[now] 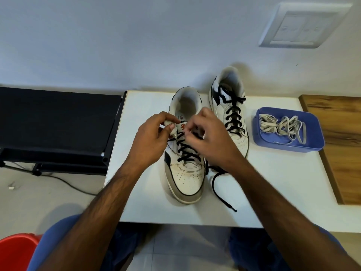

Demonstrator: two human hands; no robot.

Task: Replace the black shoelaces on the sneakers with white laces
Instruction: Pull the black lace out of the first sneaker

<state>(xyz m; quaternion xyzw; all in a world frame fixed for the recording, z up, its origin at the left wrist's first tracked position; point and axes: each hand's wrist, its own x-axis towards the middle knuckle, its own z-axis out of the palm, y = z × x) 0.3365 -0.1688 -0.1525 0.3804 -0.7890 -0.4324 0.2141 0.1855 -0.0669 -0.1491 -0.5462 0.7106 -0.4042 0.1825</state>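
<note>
Pointing toe-first toward the person — near sneaker (185,153), both hands at its laces

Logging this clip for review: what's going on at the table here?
A person is unlacing the near sneaker. The left hand pinches the shoe's upper edge beside the tongue; the right hand works at the black lace, whose loose end trails onto the white table. The far sneaker is fully laced. White laces wait in the blue tray.
</note>
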